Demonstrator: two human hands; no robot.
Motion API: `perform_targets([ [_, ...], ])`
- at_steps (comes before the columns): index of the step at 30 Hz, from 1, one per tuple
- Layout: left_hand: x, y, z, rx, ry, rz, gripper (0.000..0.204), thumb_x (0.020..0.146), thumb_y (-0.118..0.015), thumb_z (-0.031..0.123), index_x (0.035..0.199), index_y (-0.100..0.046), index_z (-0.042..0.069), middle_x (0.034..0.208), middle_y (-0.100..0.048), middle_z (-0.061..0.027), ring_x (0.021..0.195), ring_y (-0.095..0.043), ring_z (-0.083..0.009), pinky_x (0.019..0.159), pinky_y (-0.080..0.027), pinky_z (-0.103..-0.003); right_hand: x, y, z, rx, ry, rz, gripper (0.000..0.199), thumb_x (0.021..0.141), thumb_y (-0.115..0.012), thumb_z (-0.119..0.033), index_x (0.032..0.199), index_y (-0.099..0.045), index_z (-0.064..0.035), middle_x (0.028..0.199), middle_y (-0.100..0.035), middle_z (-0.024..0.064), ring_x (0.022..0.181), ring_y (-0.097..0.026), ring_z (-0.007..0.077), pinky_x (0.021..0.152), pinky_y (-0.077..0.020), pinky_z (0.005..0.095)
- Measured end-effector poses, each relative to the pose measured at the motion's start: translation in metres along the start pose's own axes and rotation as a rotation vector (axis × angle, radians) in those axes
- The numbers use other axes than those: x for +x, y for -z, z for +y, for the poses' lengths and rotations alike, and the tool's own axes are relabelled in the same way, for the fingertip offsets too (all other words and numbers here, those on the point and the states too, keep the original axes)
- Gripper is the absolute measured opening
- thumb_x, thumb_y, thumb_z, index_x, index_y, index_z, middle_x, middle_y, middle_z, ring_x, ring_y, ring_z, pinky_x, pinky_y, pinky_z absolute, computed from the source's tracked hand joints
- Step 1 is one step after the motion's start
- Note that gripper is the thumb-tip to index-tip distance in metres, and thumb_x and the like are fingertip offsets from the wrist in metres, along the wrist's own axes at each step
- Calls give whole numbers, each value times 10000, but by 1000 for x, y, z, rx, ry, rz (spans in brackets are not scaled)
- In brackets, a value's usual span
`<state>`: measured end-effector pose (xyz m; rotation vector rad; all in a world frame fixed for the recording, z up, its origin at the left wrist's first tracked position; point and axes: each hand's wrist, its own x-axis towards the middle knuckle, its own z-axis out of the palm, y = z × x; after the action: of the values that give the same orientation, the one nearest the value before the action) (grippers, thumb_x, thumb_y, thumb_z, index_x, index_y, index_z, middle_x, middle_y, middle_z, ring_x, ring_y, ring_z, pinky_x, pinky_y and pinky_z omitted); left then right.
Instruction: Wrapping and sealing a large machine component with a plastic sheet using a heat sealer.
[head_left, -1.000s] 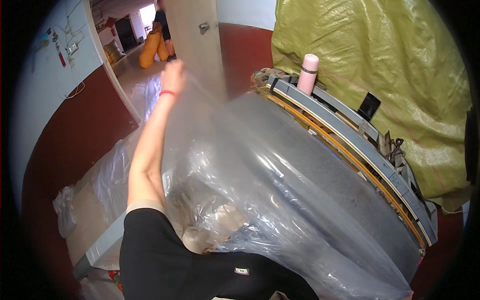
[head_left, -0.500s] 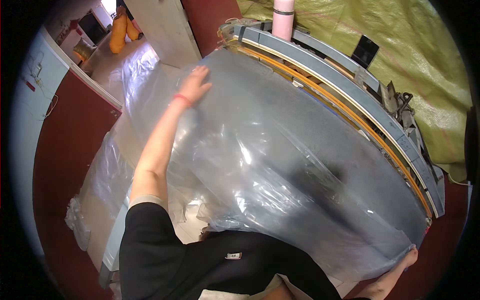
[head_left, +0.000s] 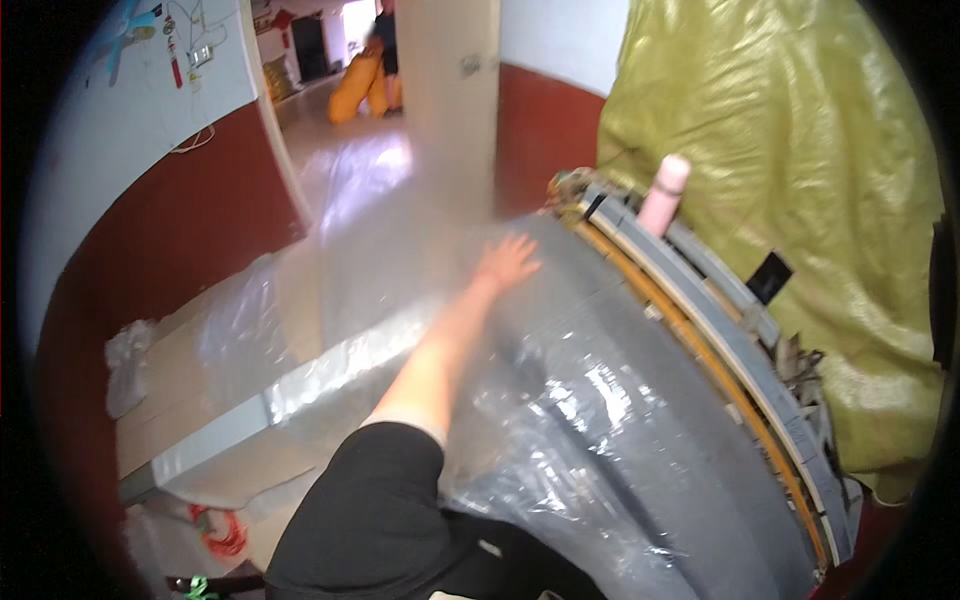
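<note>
My left arm reaches across a wide grey tabletop with a sheet of clear plastic film over it. Near the far end my left hand lies on the film, its fingers spread and holding nothing. The film is wrinkled and shiny close to my body and stretches left past the table. An orange rail and a pale blue-grey beam run along the table's right side. My right hand is out of the picture.
On the beam's far end stands a pink bottle. A dark flat phone-like thing and metal tools lie along its outer side. Behind hangs a yellow-green tarp. At the doorway a person stands by orange sacks.
My view has swung up and left. My left hand has stayed at the far end, its fingers now spread wider. My right hand, earlier at the film's near right corner, has left the picture.
</note>
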<state>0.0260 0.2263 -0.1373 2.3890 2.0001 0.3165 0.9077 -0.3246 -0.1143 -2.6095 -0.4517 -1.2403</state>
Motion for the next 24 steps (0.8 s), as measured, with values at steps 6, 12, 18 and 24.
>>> perform_targets([
  [6, -7, 4, 5, -50, 6, 35, 568, 854, -342, 509, 1330, -307, 201, 1408, -235, -23, 1305, -184, -232, 1004, -170, -546, 157, 32, -148, 442, 12, 64, 285, 818, -450, -265, 817, -634, -48, 757, -626, 139, 663, -614, 257, 569, -479, 369],
  [12, -4, -6, 0, -20, 6, 67, 560, 856, -340, 504, 1327, -314, 202, 1404, -248, -19, 1304, -190, -214, 1006, -173, -538, 214, 63, -217, 574, 74, 55, 281, 821, -450, -267, 837, -631, -52, 774, -626, 135, 672, -614, 256, 575, -481, 368],
  [18, -4, -4, 1, -3, 9, 69, 559, 855, -343, 502, 1321, -326, 193, 1404, -248, -20, 1302, -194, -215, 1004, -176, -537, 217, 57, -224, 581, 76, 24, 279, 825, -450, -269, 857, -627, -55, 790, -626, 132, 681, -613, 256, 580, -482, 367],
  [24, -5, 0, 4, -17, 25, 22, 560, 855, -351, 497, 1321, -329, 188, 1403, -248, -17, 1304, -192, -213, 1011, -173, -527, 219, 52, -222, 563, 83, 4, 278, 828, -450, -271, 876, -623, -59, 807, -626, 128, 690, -613, 256, 585, -484, 366],
])
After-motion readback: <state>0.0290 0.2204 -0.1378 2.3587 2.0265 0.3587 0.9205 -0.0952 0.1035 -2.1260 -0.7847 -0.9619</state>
